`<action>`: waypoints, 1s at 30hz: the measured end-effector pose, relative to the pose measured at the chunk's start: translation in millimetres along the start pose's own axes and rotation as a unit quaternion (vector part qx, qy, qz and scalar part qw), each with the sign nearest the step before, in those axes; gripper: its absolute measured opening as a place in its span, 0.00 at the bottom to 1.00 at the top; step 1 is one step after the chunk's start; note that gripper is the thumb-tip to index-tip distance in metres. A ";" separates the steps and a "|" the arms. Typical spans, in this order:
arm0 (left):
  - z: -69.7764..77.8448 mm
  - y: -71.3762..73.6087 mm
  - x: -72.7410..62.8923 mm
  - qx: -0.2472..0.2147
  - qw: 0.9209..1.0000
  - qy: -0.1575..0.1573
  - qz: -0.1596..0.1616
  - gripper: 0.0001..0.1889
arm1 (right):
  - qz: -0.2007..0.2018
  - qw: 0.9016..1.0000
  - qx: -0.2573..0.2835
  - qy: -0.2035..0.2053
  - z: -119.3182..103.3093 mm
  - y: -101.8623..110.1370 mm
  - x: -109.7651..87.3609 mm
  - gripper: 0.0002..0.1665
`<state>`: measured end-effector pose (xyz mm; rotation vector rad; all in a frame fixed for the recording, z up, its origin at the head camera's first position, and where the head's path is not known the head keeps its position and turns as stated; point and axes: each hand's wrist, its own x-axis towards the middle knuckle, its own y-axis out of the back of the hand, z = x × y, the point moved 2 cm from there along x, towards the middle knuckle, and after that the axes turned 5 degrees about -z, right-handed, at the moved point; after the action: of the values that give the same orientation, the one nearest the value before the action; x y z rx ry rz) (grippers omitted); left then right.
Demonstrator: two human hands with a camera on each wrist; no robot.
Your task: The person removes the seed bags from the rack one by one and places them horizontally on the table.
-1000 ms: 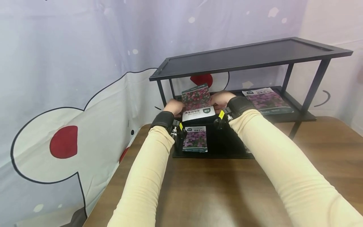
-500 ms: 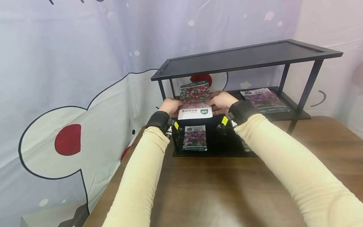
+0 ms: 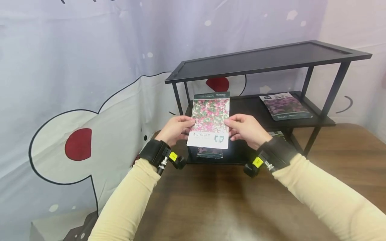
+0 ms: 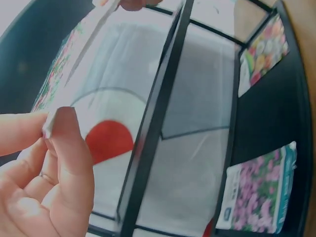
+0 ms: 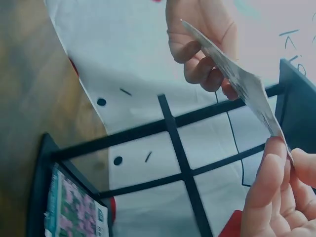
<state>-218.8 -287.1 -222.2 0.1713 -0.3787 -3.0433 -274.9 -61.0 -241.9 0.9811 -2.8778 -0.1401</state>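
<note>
A flower seed packet (image 3: 211,115) with pink and red blooms is held up in front of the black rack, its white band toward me. My left hand (image 3: 176,130) pinches its left edge between thumb and fingers. On the opposite edge my right hand (image 3: 247,130) pinches it the same way. Seen from the left wrist, the packet (image 4: 74,64) is nearly edge-on in the left hand (image 4: 54,177). In the right wrist view, the right hand (image 5: 276,197) grips the packet (image 5: 242,89) at its near end.
The rack's top board (image 3: 262,60) overhangs the middle shelf, where a purple-flower packet (image 3: 284,106) lies at right. Below, another purple-flower packet (image 3: 210,152) is partly hidden behind the held one. A colourful packet (image 4: 264,54) also lies on the lower shelf. The wooden table (image 3: 217,201) extends in front.
Both hands have drawn the seed packet out from over the middle shelf, toward me and slightly down. It now appears larger and covers much of the lower-shelf packet.
</note>
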 end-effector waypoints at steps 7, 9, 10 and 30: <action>-8.6 -11.1 -17.4 -0.004 0.999 -0.041 -0.019 0.08 | 0.014 0.999 0.019 0.038 17.3 0.2 -19.4 0.21; -10.8 -12.8 -19.5 -0.006 0.999 -0.043 -0.021 0.09 | 0.019 0.998 0.027 0.045 21.4 -0.1 -21.9 0.20; -12.2 -13.0 -20.5 -0.005 0.999 -0.043 -0.020 0.09 | 0.020 0.998 0.028 0.047 23.3 -0.4 -22.8 0.20; -37.1 -15.9 -42.6 -0.003 0.998 -0.057 -0.016 0.12 | 0.026 0.999 -0.009 0.029 45.7 -6.5 -27.0 0.24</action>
<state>-173.0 -277.2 -257.6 0.0026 -0.3773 -3.0950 -255.2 -47.1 -289.7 0.8926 -2.8404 -0.1300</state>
